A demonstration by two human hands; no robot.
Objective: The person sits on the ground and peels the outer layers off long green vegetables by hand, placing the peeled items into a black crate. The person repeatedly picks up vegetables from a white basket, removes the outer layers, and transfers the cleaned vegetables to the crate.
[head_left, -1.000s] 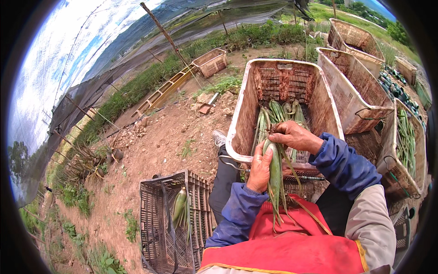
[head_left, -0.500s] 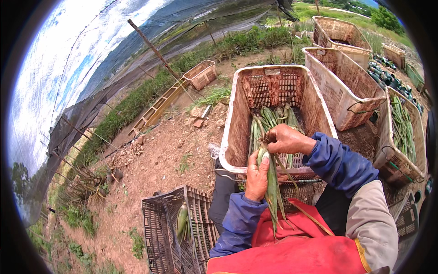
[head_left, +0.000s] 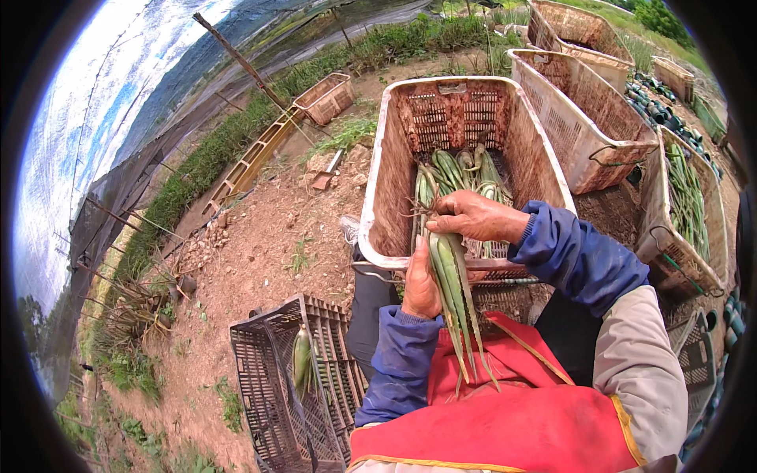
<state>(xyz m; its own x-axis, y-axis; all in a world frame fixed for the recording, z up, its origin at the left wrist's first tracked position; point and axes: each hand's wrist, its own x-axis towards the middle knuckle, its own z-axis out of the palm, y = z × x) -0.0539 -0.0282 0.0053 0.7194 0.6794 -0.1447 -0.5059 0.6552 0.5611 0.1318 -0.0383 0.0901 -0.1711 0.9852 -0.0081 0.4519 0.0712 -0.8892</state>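
Observation:
An aloe-like plant (head_left: pixel 448 272) with long, pointed fleshy leaves hangs in front of me, roots up and leaf tips down. My right hand (head_left: pixel 477 218) closes over its root end, fingers and thumb gripping the base. From the left, my left hand (head_left: pixel 423 285) holds the leaves, its thumb up along their edge and its other fingers mostly hidden. Directly beyond is a large, mud-stained white crate (head_left: pixel 544 162), where several similar plants (head_left: pixel 451 169) lie on the bottom.
A black slatted crate (head_left: pixel 260 370) with a similar plant (head_left: pixel 303 359) stands at my lower left. To the right are a crate of green leaves (head_left: pixel 686 197) and a dirty white crate (head_left: pixel 579 142). A yellow ladder-like frame (head_left: pixel 236 181) and a smaller crate (head_left: pixel 327 98) lie at far left.
My right hand has gone from pinching at the roots to lying over the plant's base. My left thumb has shifted from across the leaves to their edge. The view has tilted slightly.

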